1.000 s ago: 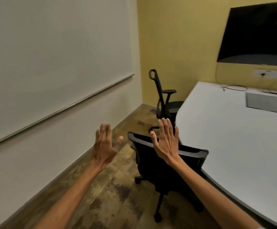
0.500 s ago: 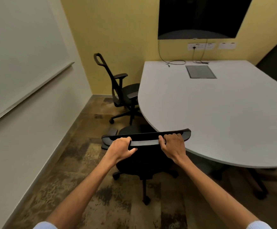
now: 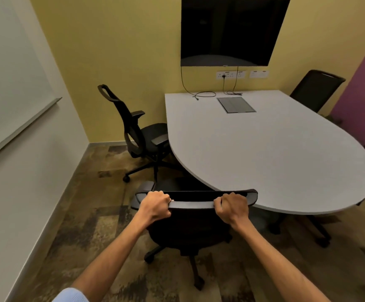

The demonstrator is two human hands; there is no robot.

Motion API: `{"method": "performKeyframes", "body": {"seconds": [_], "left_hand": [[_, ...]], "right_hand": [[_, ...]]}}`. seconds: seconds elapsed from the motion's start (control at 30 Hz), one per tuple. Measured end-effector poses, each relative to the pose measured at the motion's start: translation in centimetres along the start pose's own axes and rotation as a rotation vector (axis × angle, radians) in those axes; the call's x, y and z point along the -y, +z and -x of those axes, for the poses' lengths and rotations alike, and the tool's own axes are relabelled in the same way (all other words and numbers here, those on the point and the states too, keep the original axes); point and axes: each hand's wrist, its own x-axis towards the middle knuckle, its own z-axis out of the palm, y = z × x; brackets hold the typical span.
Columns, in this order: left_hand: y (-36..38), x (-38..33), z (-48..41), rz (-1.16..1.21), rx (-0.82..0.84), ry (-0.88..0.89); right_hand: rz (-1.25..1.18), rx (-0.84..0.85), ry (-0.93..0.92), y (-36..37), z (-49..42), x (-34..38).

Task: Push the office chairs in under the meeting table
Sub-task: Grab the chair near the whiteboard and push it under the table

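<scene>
A black office chair [image 3: 190, 232] stands right in front of me at the near curved edge of the white meeting table [image 3: 264, 153]. My left hand [image 3: 155, 205] grips the left part of its top rail. My right hand [image 3: 231, 207] grips the right part. The chair's seat is partly under the table edge. A second black chair [image 3: 138, 131] with armrests stands at the table's left side, its seat touching the edge. A third black chair [image 3: 314, 88] stands at the far right corner.
A dark wall screen [image 3: 231, 29] hangs on the yellow wall above sockets, with cables [image 3: 201, 94] trailing onto the table near a grey floor-box lid [image 3: 236, 104]. A whiteboard [image 3: 7, 83] covers the left wall. Patterned carpet lies between the wall and chairs. Table legs [image 3: 316, 227] show at right.
A second ago my hands were open above the chair back; they have since closed on its top rail. The view has turned right and the chair sits closer to the table.
</scene>
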Motion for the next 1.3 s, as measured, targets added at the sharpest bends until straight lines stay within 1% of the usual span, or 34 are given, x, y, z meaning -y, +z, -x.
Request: {"method": "performKeyframes", "body": {"seconds": [0.1,0.3,0.43,0.53,0.6,0.7,1.17,1.27,1.3], "left_hand": [[0.7,3.6,-0.5,-0.024,-0.055,0.078],[0.8,9.8,-4.1,-0.047,-0.034,0.206],[1.5,13.9,-7.4,-0.068,-0.030,0.274],[1.7,16.1,-10.0,-0.082,0.013,0.329],[1.8,17.6,-11.7,-0.082,0.015,0.369],[1.6,20.2,-14.4,-0.094,0.008,0.430],[3.1,26.8,-23.0,-0.036,0.020,0.654],[3.1,28.3,-25.5,-0.009,0.041,0.691],[3.1,28.9,-26.6,0.004,0.022,0.712]], "right_hand": [[0.002,-0.030,0.073,0.8,0.4,3.2],[0.020,-0.117,0.196,2.8,-1.4,8.0],[0.048,-0.135,0.278,4.3,-3.9,10.7],[0.056,-0.122,0.348,5.3,-5.2,12.5],[0.085,-0.149,0.394,5.7,-6.6,13.7],[0.075,-0.127,0.452,6.4,-8.6,15.6],[0.155,-0.148,0.649,8.9,-15.2,20.3],[0.207,-0.183,0.688,10.2,-17.3,21.2],[0.242,-0.200,0.719,10.5,-18.2,21.6]]}}
